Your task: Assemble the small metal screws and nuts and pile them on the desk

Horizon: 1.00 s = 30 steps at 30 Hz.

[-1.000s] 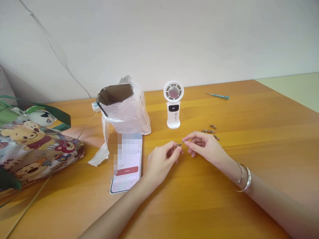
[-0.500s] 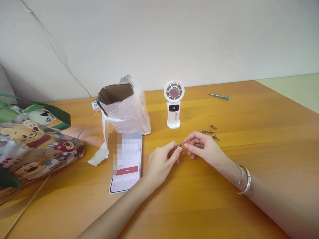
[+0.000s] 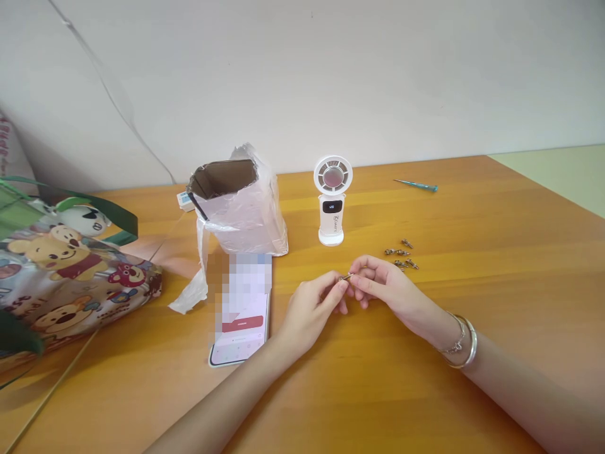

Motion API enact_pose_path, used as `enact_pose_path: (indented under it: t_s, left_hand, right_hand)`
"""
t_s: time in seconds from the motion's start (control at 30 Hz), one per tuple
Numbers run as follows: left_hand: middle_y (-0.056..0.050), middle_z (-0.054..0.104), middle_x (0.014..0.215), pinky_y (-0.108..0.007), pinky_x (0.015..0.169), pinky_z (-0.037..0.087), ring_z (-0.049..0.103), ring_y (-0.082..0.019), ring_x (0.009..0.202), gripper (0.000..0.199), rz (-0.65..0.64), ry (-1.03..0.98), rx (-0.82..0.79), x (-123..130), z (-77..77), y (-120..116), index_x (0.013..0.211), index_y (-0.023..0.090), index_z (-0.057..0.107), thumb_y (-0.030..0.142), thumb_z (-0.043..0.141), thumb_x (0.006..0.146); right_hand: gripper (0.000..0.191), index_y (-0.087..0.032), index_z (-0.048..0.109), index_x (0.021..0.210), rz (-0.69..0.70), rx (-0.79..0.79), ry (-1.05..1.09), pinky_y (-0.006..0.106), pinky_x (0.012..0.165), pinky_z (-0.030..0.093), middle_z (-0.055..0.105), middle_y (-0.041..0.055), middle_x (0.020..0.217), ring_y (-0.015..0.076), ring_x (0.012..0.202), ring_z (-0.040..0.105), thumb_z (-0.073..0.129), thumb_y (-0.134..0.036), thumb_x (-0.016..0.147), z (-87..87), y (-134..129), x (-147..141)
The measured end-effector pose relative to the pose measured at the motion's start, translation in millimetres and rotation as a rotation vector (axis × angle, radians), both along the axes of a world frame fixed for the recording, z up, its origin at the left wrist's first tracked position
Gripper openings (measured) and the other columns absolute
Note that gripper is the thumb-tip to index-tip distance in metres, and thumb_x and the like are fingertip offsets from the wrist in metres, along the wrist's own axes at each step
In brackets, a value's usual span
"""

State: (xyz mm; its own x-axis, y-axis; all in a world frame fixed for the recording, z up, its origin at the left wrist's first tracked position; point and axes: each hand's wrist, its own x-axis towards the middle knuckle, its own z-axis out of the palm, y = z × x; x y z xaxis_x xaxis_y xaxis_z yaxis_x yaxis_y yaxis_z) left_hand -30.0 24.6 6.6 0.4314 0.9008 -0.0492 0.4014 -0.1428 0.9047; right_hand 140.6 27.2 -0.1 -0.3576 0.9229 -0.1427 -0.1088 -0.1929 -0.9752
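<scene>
A small metal screw (image 3: 346,277) is held between my two hands over the wooden table. My left hand (image 3: 314,306) pinches its left end between thumb and fingers. The thumb and index finger of my right hand (image 3: 385,280) close on the right end, with the other fingers curled below. Several similar metal screws (image 3: 401,252) lie on the table just beyond my right hand. A white handheld fan (image 3: 331,217) stands upright behind my hands, its small display lit.
Left of my hands lies a phone (image 3: 243,340) with a lit screen. Behind it stands an open box (image 3: 246,221) in torn plastic. A cartoon-print bag (image 3: 70,271) is at the far left. A teal screwdriver (image 3: 418,185) lies at the back right.
The view has shifted slightly, so things appear a little further right. Both hands keep hold of the screw, which has turned slightly, and more of the loose screws shows beside my right hand.
</scene>
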Motion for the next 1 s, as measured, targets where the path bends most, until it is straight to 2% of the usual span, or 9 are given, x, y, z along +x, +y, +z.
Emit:
enact_pose_path:
  t_s: [0.13, 0.4, 0.7, 1.0]
  left_hand:
    - [0.001, 0.060, 0.065, -0.023, 0.064, 0.040, 0.056, -0.013, 0.064, 0.031, -0.005, 0.008, 0.018, -0.4, -0.7, 0.0, 0.075, 0.018, 0.055, 0.034, 0.034, 0.091]
    - [0.001, 0.061, 0.065, -0.022, 0.063, 0.040, 0.056, -0.013, 0.064, 0.029, -0.036, 0.053, 0.043, -1.3, -1.9, 0.9, 0.075, 0.018, 0.054, 0.032, 0.035, 0.091]
    - [0.002, 0.064, 0.069, -0.021, 0.063, 0.040, 0.060, -0.013, 0.068, 0.030, -0.093, 0.112, 0.068, -3.3, -2.4, 0.6, 0.074, 0.019, 0.056, 0.033, 0.036, 0.091]
    - [0.002, 0.063, 0.070, -0.019, 0.065, 0.040, 0.059, -0.011, 0.068, 0.030, -0.147, 0.010, 0.024, -3.0, -4.1, 1.2, 0.073, 0.018, 0.054, 0.033, 0.036, 0.092]
  right_hand:
    - [0.017, -0.019, 0.053, 0.089, 0.008, 0.009, -0.014, 0.022, 0.055, 0.045, 0.055, -0.0048, 0.063, 0.0079, 0.059, 0.054, 0.060, -0.033, 0.081, -0.1, -0.5, -0.3]
    - [0.018, -0.018, 0.052, 0.082, 0.061, 0.004, -0.027, 0.021, 0.054, 0.046, 0.059, -0.0029, 0.067, 0.0075, 0.060, 0.055, 0.064, -0.031, 0.078, -1.1, 4.3, 3.6]
    - [0.016, -0.019, 0.051, 0.084, 0.180, 0.020, 0.018, 0.022, 0.055, 0.047, 0.060, -0.0042, 0.064, 0.0082, 0.059, 0.057, 0.063, -0.029, 0.080, -1.5, 7.1, 7.1]
    - [0.018, -0.019, 0.052, 0.087, 0.217, 0.018, 0.035, 0.022, 0.056, 0.048, 0.061, -0.0040, 0.065, 0.0076, 0.057, 0.057, 0.063, -0.031, 0.080, -5.3, 7.7, 9.5]
